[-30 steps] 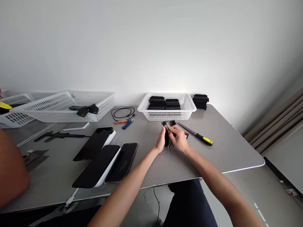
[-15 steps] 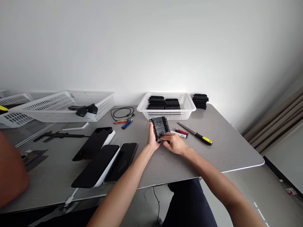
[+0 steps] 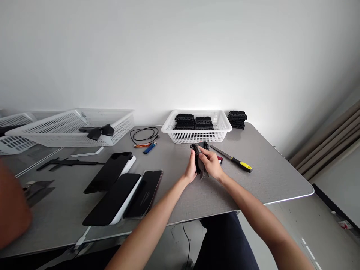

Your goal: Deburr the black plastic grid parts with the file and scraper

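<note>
STEP: handling one black plastic part (image 3: 200, 162) | HANDS: left hand (image 3: 192, 169) and right hand (image 3: 211, 166) close together, both clamped on it, edge-up | WHERE: above worktop (image 3: 253, 187) far edge, before white basket (image 3: 225, 129) | NEXT: likely needs firm grip while turning.

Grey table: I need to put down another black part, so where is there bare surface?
Bare grey table lies right of the yellow-handled file up to the rounded corner, and along the near edge. It is crowded left, around the black phones and white baskets.
</note>
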